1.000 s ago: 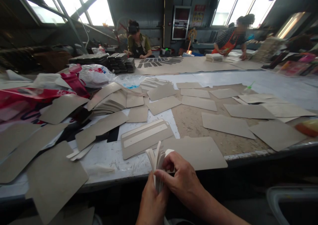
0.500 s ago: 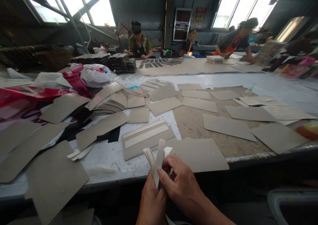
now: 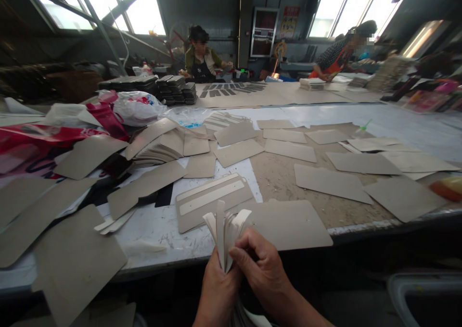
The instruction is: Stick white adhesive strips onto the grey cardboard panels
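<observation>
A fanned bundle of pale card strips [image 3: 221, 231] stands up out of my left hand [image 3: 218, 288], which is wrapped round it low down; more of the bundle shows below my wrists. My right hand [image 3: 262, 264] pinches at the right side of the fan, thumb and forefinger pressed on the strips. Just beyond my hands, on the table, lies a grey-beige card panel [image 3: 212, 211] with a light strip [image 3: 212, 197] lying along it. To the right of that is a larger flat card panel [image 3: 288, 223] near the table's edge.
Loose card panels [image 3: 334, 183] lie across the right of the table [image 3: 187, 247]. At left are a curved stack of cards [image 3: 162, 149], panels overhanging the edge, and plastic bags [image 3: 135, 108]. Two people [image 3: 202, 60] work at a far table. A pale-rimmed container [image 3: 415, 281] stands lower right.
One strip has shifted leftward in the bundle, and the fan has spread wider. My right thumb and forefinger are now on the strips further right. The far people have changed posture.
</observation>
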### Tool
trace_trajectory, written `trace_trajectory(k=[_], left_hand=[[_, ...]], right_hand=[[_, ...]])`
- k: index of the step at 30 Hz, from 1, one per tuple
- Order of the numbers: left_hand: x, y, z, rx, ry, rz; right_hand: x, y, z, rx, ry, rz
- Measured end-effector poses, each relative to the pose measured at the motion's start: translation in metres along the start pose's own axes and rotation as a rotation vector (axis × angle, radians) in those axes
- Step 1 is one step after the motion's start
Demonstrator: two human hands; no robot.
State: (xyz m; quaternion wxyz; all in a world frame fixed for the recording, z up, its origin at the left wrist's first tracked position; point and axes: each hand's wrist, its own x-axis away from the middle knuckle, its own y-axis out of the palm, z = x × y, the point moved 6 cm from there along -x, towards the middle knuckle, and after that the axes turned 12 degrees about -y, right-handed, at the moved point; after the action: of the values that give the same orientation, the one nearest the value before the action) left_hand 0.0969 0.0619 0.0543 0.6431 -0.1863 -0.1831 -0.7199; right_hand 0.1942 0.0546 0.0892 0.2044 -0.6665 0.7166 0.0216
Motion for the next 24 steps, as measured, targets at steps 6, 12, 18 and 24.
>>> trace_trajectory(k=[6, 12, 18, 24], left_hand=[[-0.007, -0.001, -0.008, -0.127, 0.037, -0.081], [-0.002, -0.021, -0.019, -0.596, 0.097, -0.052], [-0.001, -0.019, 0.013, -1.094, 0.539, -0.035], [-0.023, 0.011, 0.021, -1.230, 0.813, -0.049]], right_hand=[[0.007, -0.019, 0.006, -0.180, 0.025, 0.242], [-0.006, -0.079, 0.025, -0.458, 0.213, 0.357], [-0.032, -0.131, 0.037, -0.070, 0.266, 0.053], [-0.065, -0.106, 0.038, 0.541, 0.097, -0.526]])
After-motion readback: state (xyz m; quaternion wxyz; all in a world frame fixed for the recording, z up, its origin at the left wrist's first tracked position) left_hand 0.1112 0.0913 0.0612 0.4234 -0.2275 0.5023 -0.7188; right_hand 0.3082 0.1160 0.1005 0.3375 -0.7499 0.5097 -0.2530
